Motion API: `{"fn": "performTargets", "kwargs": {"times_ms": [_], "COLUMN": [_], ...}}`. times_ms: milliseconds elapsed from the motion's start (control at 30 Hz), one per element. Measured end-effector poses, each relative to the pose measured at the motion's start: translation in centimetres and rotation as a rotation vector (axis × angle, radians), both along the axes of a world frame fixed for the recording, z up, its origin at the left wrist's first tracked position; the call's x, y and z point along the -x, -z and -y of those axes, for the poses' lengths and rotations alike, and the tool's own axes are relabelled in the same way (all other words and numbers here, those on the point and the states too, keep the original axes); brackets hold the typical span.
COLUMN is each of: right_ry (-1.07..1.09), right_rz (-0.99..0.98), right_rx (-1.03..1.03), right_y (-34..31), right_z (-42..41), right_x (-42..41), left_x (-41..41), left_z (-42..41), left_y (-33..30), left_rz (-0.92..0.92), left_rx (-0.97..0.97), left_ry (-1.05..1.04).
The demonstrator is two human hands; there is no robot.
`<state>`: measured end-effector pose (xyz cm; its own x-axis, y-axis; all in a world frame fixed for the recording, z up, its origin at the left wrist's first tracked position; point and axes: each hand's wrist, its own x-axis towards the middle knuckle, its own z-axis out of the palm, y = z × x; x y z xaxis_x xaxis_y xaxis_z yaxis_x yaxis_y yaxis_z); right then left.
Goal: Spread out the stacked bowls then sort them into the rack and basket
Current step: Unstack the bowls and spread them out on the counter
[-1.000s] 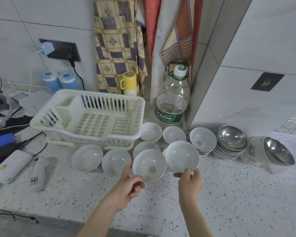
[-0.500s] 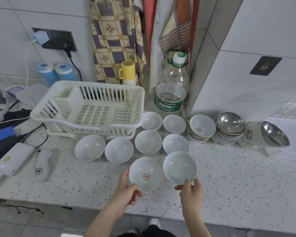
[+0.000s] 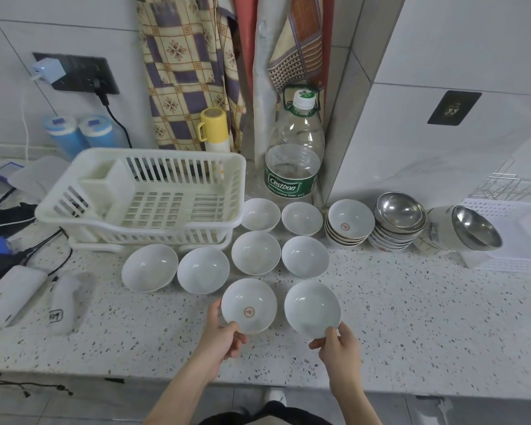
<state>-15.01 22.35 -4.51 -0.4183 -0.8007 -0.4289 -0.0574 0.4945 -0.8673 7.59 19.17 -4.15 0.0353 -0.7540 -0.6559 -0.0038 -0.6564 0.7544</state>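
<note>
My left hand (image 3: 224, 337) pinches the near rim of a white bowl with a red emblem (image 3: 248, 305), low over the counter. A plain white bowl (image 3: 312, 308) sits beside it, its near rim pinched by my right hand (image 3: 339, 346). Behind them several white bowls (image 3: 256, 252) lie spread in rows on the speckled counter. A stack of emblem bowls (image 3: 350, 220) stands at the back right, beside a stack of steel bowls (image 3: 399, 211) and a tipped-over steel stack (image 3: 472, 230). The white plastic rack (image 3: 83, 204) is at the back left. A wire basket (image 3: 503, 187) shows at the far right.
A large water bottle (image 3: 295, 154) and a yellow flask (image 3: 214, 130) stand against the wall behind the bowls. Cables, a power bank (image 3: 11, 291) and a white device (image 3: 63, 299) lie at the left. The counter edge (image 3: 105, 377) runs close in front of my hands.
Both hands have carried their bowls down and toward me, from above the spread bowls to the front row near the counter edge.
</note>
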Motion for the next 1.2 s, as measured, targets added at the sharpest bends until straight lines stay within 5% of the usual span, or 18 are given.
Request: {"fn": "performTargets", "kwargs": {"times_ms": [1200], "right_ry": [0.021], "right_rz": [0.094], "right_rx": [-0.015], "right_y": [0.9], "right_z": [1.3], "right_x": [0.2], "left_x": [-0.2], "left_z": [-0.3], "left_y": [0.7], "left_rz": [-0.103], "left_rx": [-0.057], "left_ry": [0.087]}}
